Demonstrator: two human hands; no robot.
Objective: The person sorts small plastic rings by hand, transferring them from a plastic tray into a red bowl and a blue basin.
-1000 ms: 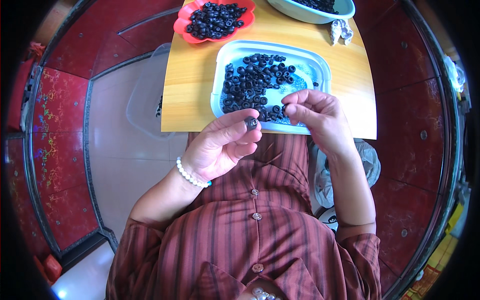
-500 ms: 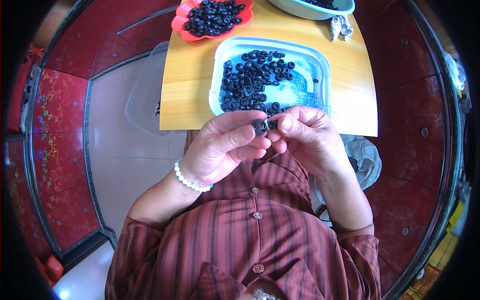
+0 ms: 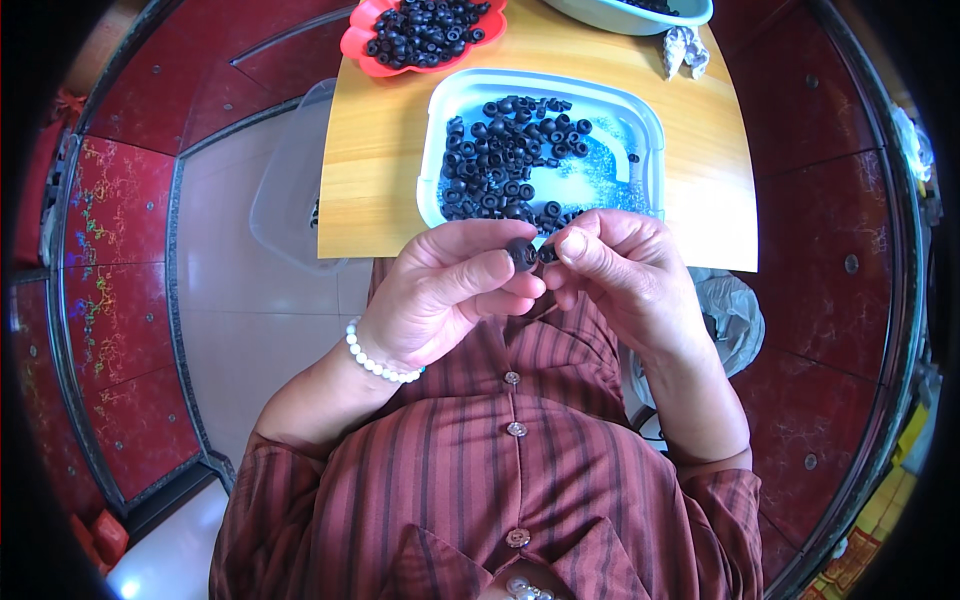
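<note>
A small black ring [image 3: 521, 252] sits pinched between the thumb and fingers of the left hand [image 3: 450, 295], held just in front of the near edge of the tabletop [image 3: 380, 170]. Touching it on its right is a smaller black piece [image 3: 547, 254], gripped in the closed fingers of the right hand [image 3: 625, 280]. The two hands meet at these parts, fingertips almost together. A white bead bracelet [image 3: 375, 362] circles the left wrist. Just beyond the hands, a pale blue tray [image 3: 450, 110] rests on the tabletop, holding a heap of black rings [image 3: 505, 160]. Farther back stand a red dish [image 3: 360, 45] filled with more black rings and a pale bowl [image 3: 620, 15] at the far edge. A clear plastic tub [image 3: 285, 190] lies on the floor beside the tabletop, to the left.
</note>
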